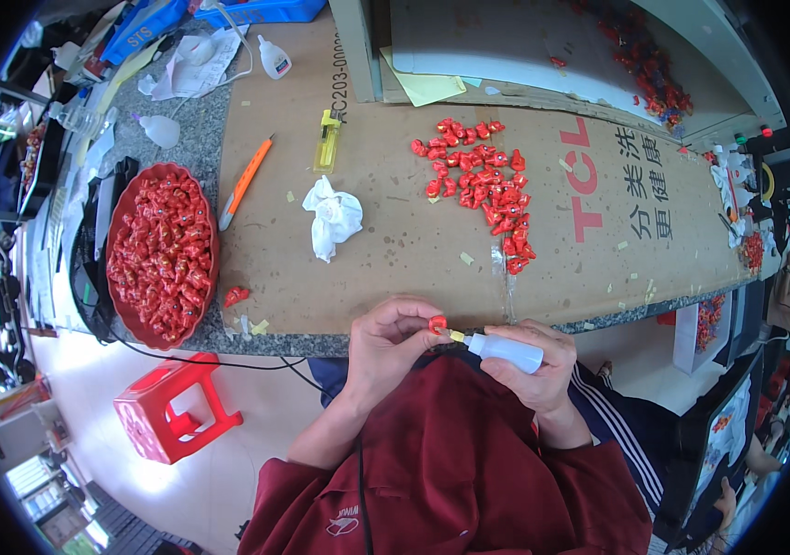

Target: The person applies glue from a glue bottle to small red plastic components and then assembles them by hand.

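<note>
Close to my body, at the table's near edge, my left hand (384, 344) pinches a small red plastic piece (436, 324) between thumb and fingers. My right hand (545, 368) is wrapped round a white squeeze bottle (508, 352) lying nearly level. Its narrow yellowish tip points left and meets or almost meets the red piece; I cannot tell whether they touch. Beyond my hands, many similar red pieces (496, 185) lie in a loose group on the cardboard. To the left, a red scalloped tray (214, 268) is heaped with more, and a single red piece (236, 296) lies beside it.
A crumpled white tissue (334, 218), an orange craft knife (247, 181) and a yellow clear tool (326, 143) lie on the cardboard sheet (395, 268). Small white bottles (275, 57) stand at the far left. A shelf borders the back. A red stool (177, 407) stands below left.
</note>
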A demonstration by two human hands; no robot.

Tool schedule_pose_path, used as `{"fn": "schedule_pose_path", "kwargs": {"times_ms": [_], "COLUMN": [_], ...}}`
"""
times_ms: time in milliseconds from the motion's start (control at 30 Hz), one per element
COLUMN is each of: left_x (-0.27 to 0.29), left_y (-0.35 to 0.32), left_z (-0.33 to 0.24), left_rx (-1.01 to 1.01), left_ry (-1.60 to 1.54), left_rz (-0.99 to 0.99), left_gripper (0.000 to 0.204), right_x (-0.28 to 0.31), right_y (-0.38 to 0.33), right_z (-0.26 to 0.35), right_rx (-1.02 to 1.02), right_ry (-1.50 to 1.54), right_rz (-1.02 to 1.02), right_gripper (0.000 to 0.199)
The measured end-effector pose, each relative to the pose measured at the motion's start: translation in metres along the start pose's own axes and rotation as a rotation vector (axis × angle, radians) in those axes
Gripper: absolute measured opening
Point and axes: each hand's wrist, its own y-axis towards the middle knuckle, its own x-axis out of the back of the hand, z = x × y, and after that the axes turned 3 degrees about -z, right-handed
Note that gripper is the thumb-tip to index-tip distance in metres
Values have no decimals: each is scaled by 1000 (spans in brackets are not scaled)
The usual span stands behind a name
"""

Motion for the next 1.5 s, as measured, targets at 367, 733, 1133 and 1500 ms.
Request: {"fn": "schedule_pose_path", "kwargs": {"times_ms": [367,733,1133,1500], "left_x": [2,3,4,3], "left_y": [3,3,3,2], "left_z": [2,2,5,3], "left_rx": [-30,-33,-34,-34], "left_ry": [-33,-17,-58,-55], "left_rz": [-9,-25,-19,-21], "left_gripper": [21,21,21,21], "right_x": [3,3,4,4], "right_y": [0,0,0,2], "right_z": [0,-2,-3,-2], "right_rx": [36,48,15,-3], "right_ry": [-45,-45,-39,-62], "right_rz": [-23,-17,-36,-52], "right_gripper": [36,35,35,33]}}
